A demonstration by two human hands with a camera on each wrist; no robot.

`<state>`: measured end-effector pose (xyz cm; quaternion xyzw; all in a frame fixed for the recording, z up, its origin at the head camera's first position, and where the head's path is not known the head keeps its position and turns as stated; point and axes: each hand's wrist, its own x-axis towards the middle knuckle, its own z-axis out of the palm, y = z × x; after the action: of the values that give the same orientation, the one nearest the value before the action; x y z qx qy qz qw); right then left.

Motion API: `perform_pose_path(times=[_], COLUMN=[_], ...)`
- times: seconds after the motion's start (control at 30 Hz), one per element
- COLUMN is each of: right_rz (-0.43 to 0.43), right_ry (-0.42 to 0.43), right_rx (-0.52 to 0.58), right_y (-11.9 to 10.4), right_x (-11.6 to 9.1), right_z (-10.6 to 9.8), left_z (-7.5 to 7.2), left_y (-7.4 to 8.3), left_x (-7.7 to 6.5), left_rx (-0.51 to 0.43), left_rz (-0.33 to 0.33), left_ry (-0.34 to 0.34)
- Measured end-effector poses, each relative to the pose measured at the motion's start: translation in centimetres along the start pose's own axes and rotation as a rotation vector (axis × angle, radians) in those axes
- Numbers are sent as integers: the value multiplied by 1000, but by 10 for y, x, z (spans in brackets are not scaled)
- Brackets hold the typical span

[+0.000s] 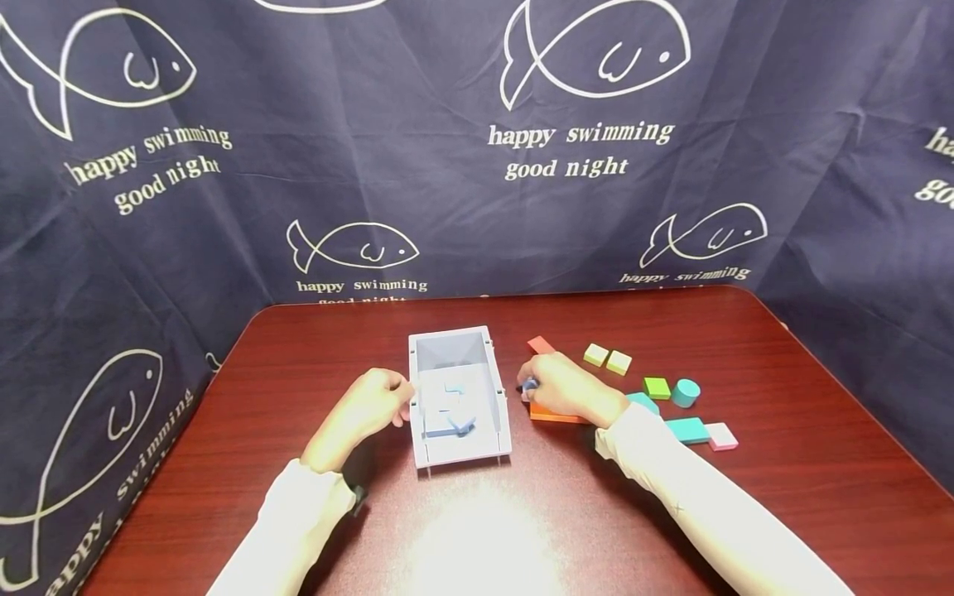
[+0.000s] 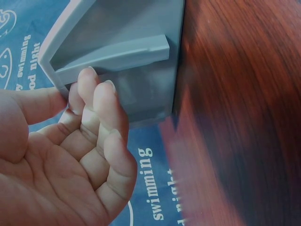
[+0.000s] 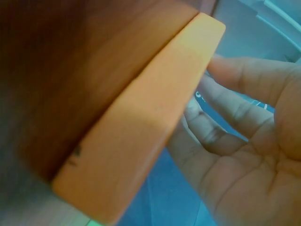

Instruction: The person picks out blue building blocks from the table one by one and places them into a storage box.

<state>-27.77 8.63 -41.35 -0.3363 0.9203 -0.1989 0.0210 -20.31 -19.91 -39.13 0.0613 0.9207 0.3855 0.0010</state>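
Note:
A pale grey open box [image 1: 458,457] stands on the table with several light blue blocks [image 1: 460,424] inside. At its left side my left hand [image 1: 373,399] pinches the rim between thumb and index finger; the other fingers curl beside the outer wall [image 2: 141,89]. Right of the box, my right hand [image 1: 562,386] holds a small blue block [image 1: 529,384] at its fingertips. Just under that hand lies an orange bar-shaped block [image 1: 555,417], which fills the middle of the right wrist view [image 3: 141,108]. There it hides the fingertips and the blue block.
A red-orange block [image 1: 540,344] lies beyond my right hand. Farther right are two yellow-green blocks [image 1: 607,358], a green block [image 1: 657,388], a teal cylinder [image 1: 686,392], teal blocks [image 1: 687,430] and a pink block [image 1: 721,436]. A dark fish-print curtain [image 1: 462,165] hangs behind the table.

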Motion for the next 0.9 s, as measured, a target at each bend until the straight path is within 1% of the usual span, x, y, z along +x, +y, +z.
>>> perform_pose_path(times=[0.57, 0.9], right_rz=[15, 28], right_ry=[-10, -4], right_rx=[-3, 26], right_y=[-1, 5], right_x=[0, 1], right_z=[0, -2], left_z=[1, 0], left_y=[-2, -1], left_x=[1, 0], left_rx=[9, -1], left_rz=[-14, -16], left_ry=[-2, 0])
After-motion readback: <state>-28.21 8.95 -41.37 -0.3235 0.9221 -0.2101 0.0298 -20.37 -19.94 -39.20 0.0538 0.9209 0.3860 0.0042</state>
